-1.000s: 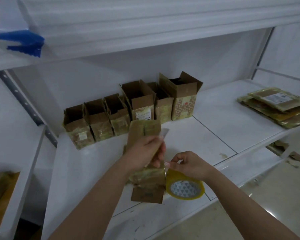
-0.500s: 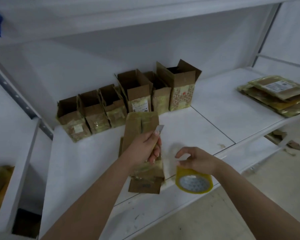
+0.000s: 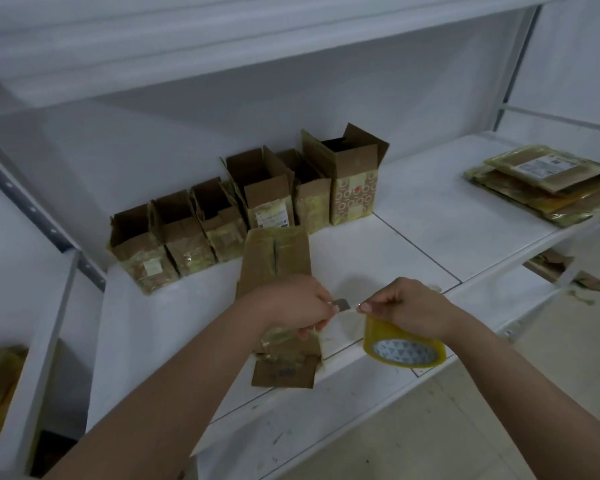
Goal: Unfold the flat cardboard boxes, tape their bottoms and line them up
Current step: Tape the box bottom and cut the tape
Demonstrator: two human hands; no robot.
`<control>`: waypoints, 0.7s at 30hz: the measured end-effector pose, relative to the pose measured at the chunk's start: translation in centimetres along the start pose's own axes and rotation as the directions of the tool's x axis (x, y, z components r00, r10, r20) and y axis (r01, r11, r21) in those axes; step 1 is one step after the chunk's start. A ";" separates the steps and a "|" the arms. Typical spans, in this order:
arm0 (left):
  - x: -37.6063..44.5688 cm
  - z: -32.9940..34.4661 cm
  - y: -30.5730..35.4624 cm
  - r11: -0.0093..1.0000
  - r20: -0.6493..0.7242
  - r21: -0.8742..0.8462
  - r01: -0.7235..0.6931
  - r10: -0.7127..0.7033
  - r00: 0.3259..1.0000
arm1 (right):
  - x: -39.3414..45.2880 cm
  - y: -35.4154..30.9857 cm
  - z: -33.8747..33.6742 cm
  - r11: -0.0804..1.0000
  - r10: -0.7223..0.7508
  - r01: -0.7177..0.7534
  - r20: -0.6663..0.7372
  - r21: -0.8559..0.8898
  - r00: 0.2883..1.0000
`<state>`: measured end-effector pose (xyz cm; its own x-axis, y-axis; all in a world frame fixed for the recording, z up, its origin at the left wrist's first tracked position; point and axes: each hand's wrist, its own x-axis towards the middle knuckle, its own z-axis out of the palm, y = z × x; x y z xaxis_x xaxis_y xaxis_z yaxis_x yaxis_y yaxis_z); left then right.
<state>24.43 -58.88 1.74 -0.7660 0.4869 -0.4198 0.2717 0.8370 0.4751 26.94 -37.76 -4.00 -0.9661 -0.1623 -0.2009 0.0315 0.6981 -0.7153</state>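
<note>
While the left hand (image 3: 291, 308) curls around a small grey blade and the right hand (image 3: 407, 308) pinches a stretch of clear tape drawn from the yellow tape roll (image 3: 404, 344) hanging just below its fingers, a cardboard box (image 3: 278, 268) lies on the white shelf (image 3: 430, 216) directly beneath and beyond the left fingers. Six opened boxes (image 3: 250, 216) already stand in a row farther back. To judge by the stack of flat boxes (image 3: 548, 183) well off to the right of both hands, several remain to be unfolded, taped and lined up.

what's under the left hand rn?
Under the left hand lies a cardboard box on the white shelf, taped bottom flaps showing. The hand and forearm cover its middle; the seam there can't be seen.
</note>
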 end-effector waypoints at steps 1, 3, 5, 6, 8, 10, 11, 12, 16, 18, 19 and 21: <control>0.2 -0.1 0.6 0.998 0.022 0.059 0.023 -0.024 0.999 | -0.2 -0.2 -0.1 0.999 0.004 -0.005 -0.022 -0.045 1.000; 0.5 0.1 1.7 0.981 0.043 0.185 0.064 -0.073 0.996 | -0.5 -0.6 -0.2 0.993 -0.004 -0.001 -0.043 -0.117 0.999; 0.9 0.4 2.8 0.923 0.028 0.376 0.083 -0.101 0.995 | -0.6 -0.8 -0.1 0.991 0.006 -0.012 -0.049 -0.132 0.999; 1.0 0.6 3.2 0.877 0.010 0.473 0.085 -0.103 0.995 | -0.7 -0.8 -0.1 0.991 0.021 -0.027 -0.048 -0.130 0.999; 1.3 1.3 3.6 0.788 -0.023 0.609 0.089 -0.095 0.995 | -0.8 -0.8 0.0 0.992 0.054 -0.060 -0.051 -0.110 0.997; 1.4 1.8 3.8 0.729 -0.057 0.677 0.102 -0.087 0.995 | -0.9 -0.7 0.1 0.995 0.072 -0.075 -0.056 -0.061 0.996; 1.3 1.9 3.8 0.721 -0.064 0.686 0.095 -0.070 0.995 | -0.8 -0.7 0.2 0.996 0.075 -0.077 -0.056 -0.037 0.996; 1.3 1.6 3.6 0.747 -0.053 0.661 0.074 -0.051 0.997 | -0.8 -0.7 0.2 0.997 0.079 -0.080 -0.056 -0.019 0.995; 0.3 -0.2 0.5 1.000 0.052 -0.010 0.004 -0.003 0.999 | -0.8 0.4 0.4 0.987 0.131 -0.129 -0.011 0.099 0.991; 0.0 -0.5 -1.0 0.958 -0.055 -0.282 0.050 -0.068 0.996 | -0.9 1.2 0.7 0.972 0.154 -0.153 0.009 0.178 0.988; 0.0 -0.2 -1.5 0.956 -0.141 -0.288 0.060 -0.105 0.984 | -0.9 1.6 0.9 0.965 0.168 -0.167 0.011 0.204 0.986; 0.4 0.6 -1.9 0.987 -0.305 -0.151 0.058 -0.102 0.947 | -0.9 2.4 1.4 0.954 0.201 -0.198 0.011 0.227 0.980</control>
<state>23.97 -60.12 0.26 -0.9307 0.2992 -0.2102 0.1357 0.8165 0.5612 28.20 -36.93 -6.48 -0.9372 -0.0261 -0.3477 0.2795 0.5398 -0.7940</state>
